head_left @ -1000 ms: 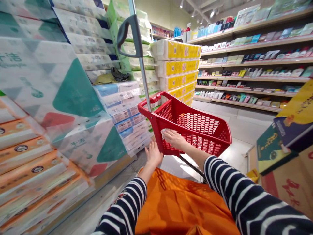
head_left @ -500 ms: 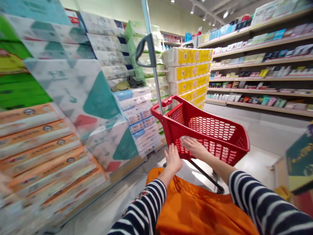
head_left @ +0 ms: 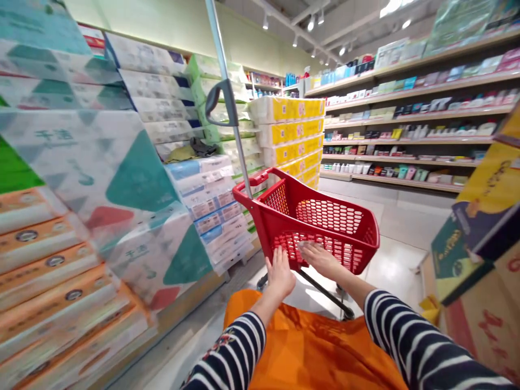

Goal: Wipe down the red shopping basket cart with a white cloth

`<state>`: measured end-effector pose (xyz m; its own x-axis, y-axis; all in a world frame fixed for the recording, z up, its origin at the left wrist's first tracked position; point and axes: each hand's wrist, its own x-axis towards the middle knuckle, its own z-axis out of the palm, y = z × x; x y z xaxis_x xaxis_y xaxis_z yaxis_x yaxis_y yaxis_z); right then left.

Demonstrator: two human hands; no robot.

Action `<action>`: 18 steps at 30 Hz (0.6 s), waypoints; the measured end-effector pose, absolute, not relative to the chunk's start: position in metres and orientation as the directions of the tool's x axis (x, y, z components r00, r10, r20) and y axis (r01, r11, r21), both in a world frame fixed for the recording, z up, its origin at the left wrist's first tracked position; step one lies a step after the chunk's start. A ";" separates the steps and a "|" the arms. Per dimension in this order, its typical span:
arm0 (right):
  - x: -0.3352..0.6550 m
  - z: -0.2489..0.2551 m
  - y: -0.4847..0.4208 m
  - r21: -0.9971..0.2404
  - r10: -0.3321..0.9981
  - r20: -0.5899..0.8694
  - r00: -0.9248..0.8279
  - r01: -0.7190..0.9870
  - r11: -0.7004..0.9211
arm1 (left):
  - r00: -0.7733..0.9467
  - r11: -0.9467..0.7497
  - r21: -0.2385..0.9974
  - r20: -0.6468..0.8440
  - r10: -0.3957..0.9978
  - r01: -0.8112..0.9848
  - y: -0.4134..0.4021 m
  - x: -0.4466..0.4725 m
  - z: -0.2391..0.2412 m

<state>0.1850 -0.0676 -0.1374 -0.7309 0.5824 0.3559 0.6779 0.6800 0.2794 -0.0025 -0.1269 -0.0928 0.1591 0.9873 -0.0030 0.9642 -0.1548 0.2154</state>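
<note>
Sitting or crouching low, I have orange cloth (head_left: 325,346) spread in front of me, below my striped sleeves (head_left: 231,349). My left hand (head_left: 281,275) is open, fingers a little apart and pointing up along the lower corner of the red cart (head_left: 264,225); it grips nothing, and I can't tell how firmly it touches. My right hand (head_left: 320,259) lies nearly flat, fingers close together, trapping a small pale wipe (head_left: 301,246) against the cart's holed side.

The cart stands right before me, upright on its wheels (head_left: 348,313). As I judge it, this side is partway through being rubbed. The wipe covers only a small patch, and nothing on the plastic shows which parts are done; the rim and far side are out of the wipe's reach for now.

A metal pole (head_left: 240,157) with a grey grip (head_left: 233,103) rises by the handle end. Beyond are yellow tissue packs (head_left: 294,132), then the long shelves (head_left: 406,140).
</note>
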 end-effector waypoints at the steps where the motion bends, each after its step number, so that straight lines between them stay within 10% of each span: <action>1: 0.187 -0.134 -0.069 0.285 0.579 0.350 -0.737 0.672 0.683 | 0.164 -0.158 0.208 -0.013 0.986 0.965 -0.127 -0.001 -0.096; 18: 0.253 -0.140 -0.096 0.299 0.648 0.329 -0.687 0.726 0.619 | 0.282 -0.274 0.171 -0.025 0.959 0.946 -0.134 0.031 -0.107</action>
